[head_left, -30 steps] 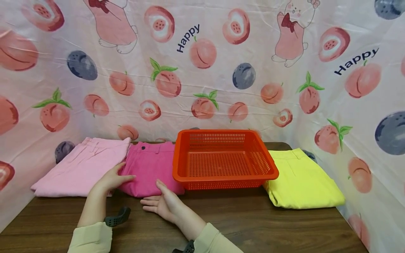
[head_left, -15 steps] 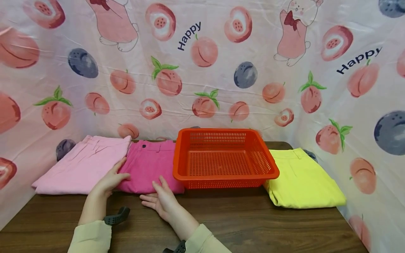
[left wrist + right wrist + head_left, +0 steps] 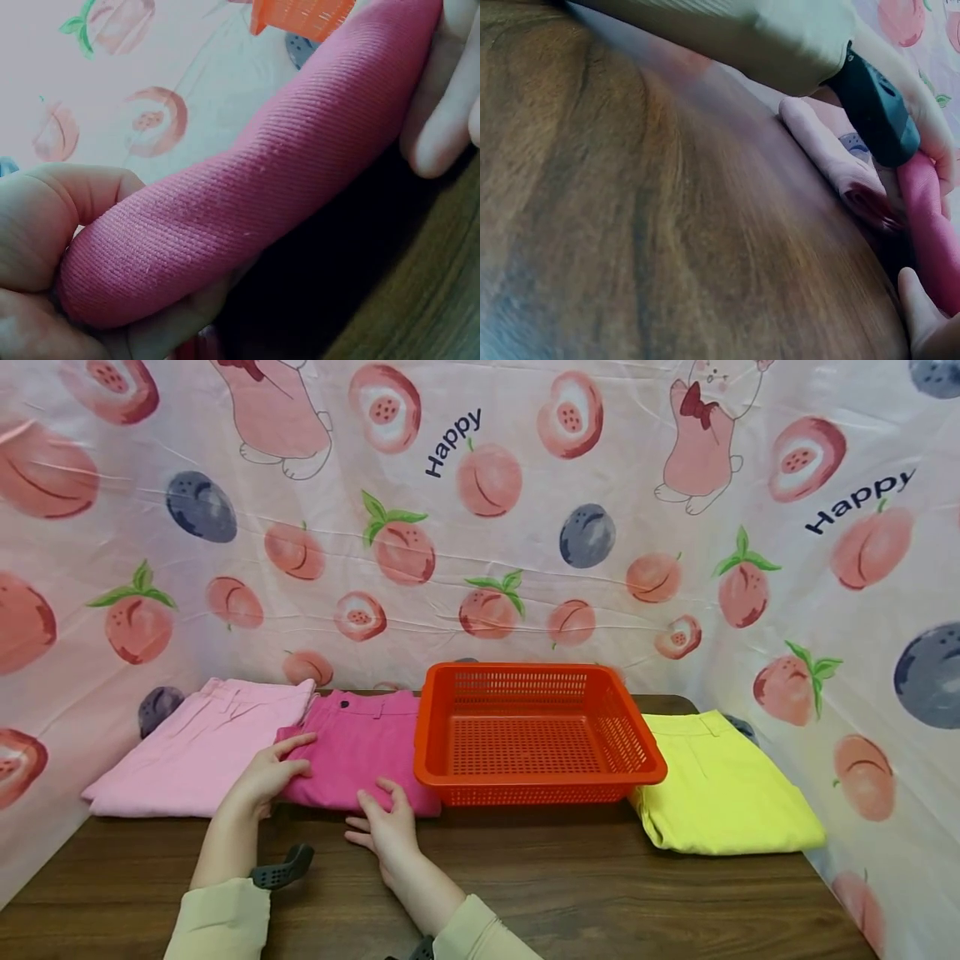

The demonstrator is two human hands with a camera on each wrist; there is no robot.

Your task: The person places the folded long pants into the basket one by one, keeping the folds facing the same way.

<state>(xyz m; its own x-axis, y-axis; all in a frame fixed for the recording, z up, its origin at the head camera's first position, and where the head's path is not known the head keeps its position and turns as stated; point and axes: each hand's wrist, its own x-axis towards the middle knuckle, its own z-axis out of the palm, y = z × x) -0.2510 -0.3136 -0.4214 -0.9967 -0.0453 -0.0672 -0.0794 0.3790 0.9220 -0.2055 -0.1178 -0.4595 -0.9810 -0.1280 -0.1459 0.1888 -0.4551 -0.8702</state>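
- Magenta garment (image 3: 363, 739) sits left of centre in the head view, over a brown wooden table (image 3: 570, 893);
- fruit-print sheeting (image 3: 517, 547) fills the upper frame!
- Left hand (image 3: 262, 781) curls round its lower-left corner; right hand (image 3: 393, 835) grips its lower edge.

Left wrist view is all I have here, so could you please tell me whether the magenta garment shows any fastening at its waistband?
Observer: Yes, the head view shows a dark button near the far left corner of the magenta garment.
Operator: Thank you. I see only part of the orange basket; does anything lie to its right?
Observer: Yes, in the head view a folded yellow garment shows to the right of the basket.
Operator: And could you kindly say whether anything is worn by the left hand?
Observer: In the head view, a black curved piece sits at that wrist, next to the sleeve cuff.
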